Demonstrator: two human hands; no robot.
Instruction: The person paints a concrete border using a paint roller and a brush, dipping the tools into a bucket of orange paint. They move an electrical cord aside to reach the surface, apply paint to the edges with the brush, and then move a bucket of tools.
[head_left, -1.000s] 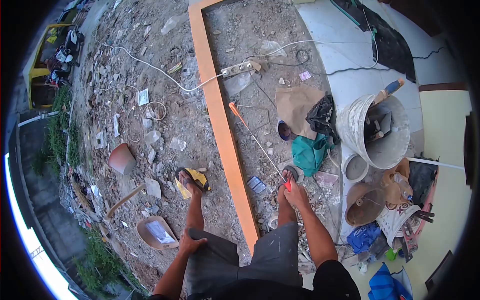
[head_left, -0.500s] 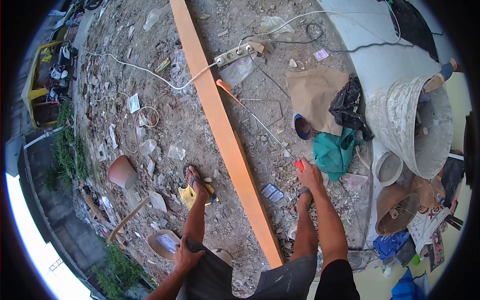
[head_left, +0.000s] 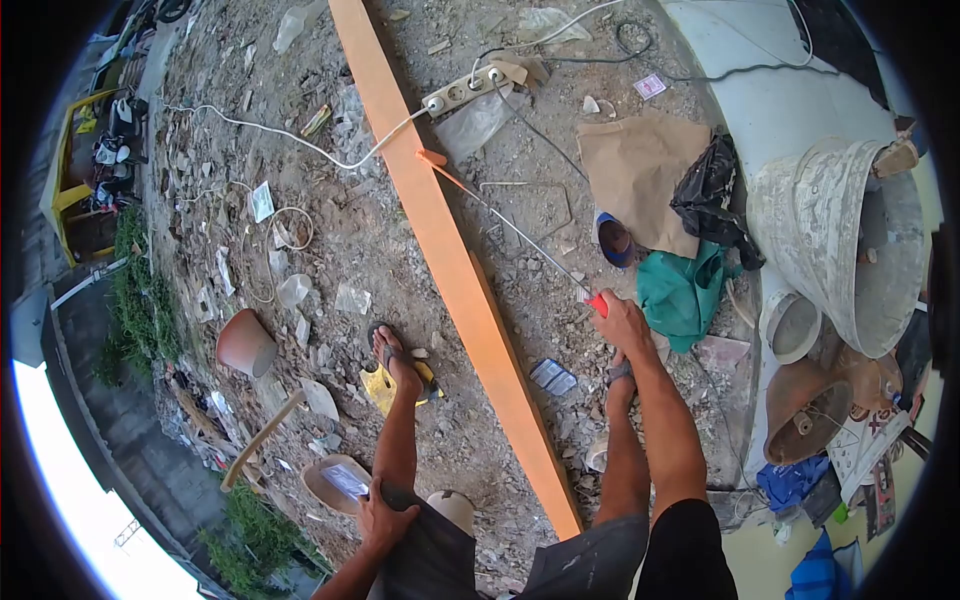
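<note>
Orange beam [head_left: 448,285]: right of it, my right hand [head_left: 622,328] grips a red-handled tool [head_left: 515,228], head at its edge; left of it, my left hand [head_left: 384,515] rests uncurled on dark shorts [head_left: 440,540]. From afar, I'd press evenly.

Right sleeve [head_left: 688,550] was short and plain black, the shorts [head_left: 588,560] dark grey and flecked with pale specks, the sandals [head_left: 394,353] dark, strapped and open-toed.

No text, label or number is legible.
</note>
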